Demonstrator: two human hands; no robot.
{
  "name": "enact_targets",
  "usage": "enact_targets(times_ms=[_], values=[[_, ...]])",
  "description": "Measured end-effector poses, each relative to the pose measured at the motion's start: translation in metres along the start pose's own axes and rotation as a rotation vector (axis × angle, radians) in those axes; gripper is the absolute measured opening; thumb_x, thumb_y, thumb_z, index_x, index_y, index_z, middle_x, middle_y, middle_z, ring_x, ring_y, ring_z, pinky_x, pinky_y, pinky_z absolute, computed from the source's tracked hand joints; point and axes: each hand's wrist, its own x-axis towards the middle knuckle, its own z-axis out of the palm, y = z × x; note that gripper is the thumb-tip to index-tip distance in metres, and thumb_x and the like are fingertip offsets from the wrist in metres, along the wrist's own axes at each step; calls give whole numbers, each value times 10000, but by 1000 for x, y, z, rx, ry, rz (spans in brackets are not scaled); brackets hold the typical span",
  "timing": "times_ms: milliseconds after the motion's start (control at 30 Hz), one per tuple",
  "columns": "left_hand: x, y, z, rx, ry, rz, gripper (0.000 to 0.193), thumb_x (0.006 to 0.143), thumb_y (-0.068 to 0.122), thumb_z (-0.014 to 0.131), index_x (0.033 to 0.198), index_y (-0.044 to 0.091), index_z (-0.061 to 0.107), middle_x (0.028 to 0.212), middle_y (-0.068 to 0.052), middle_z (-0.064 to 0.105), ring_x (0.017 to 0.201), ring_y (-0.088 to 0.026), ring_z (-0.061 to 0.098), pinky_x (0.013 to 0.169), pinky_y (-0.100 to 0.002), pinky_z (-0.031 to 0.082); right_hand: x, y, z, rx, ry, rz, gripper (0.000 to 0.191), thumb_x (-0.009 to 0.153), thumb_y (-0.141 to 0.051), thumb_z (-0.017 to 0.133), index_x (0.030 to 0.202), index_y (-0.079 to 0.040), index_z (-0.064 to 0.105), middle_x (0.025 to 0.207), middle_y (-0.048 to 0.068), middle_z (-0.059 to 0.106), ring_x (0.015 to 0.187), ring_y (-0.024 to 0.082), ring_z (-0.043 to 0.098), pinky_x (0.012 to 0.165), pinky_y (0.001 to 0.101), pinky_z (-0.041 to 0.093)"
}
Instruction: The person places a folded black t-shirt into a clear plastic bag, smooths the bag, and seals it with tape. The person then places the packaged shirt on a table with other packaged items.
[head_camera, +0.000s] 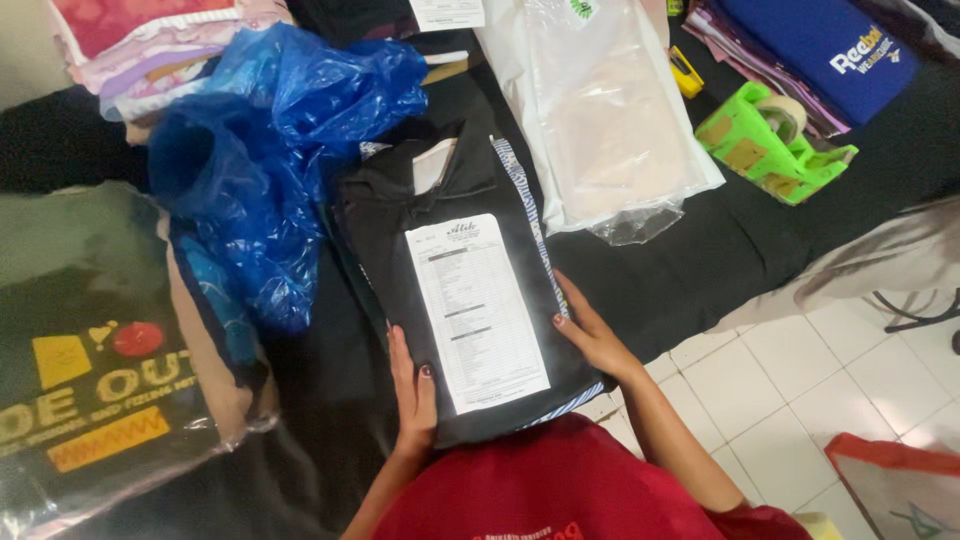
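Left hand (412, 392) lay flat, fingers together, along the left edge of a folded black garment (440, 250), gripping nothing. Right hand (590, 330) pressed open-palmed on its right edge. White printed sheet (476, 312) lay on the garment between both hands. Garment rested on a black table (690, 270), near edge. Blue plastic bag (265, 150) just left; clear packaged garment (610, 110) beyond; green tape dispenser (770, 140) well right

Folded black garment (400, 230) under paper slip (477, 310)
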Motion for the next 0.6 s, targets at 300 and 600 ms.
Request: enact_targets(times_ms=[300,600], values=[[22,-30,-15,-495,136,-370,815,1032,402,423,1643,58,8,1733,-191,-8,1597,-311,37,1264,-440,75,43,31,-5,102,44,77,780,1022,-442,485,1622,-48,180,1685,196,241,1554,318,244,1228,402,207],[29,-48,-5,-347,85,-77,1029,995,632,524,1675,41,28,1759,-182,16,1606,-322,105,1283,-440,125,60,31,-3,143,16,109,770,1014,-464,480,1611,-48,228,1655,169,315,1538,283,276,1224,375,211]])
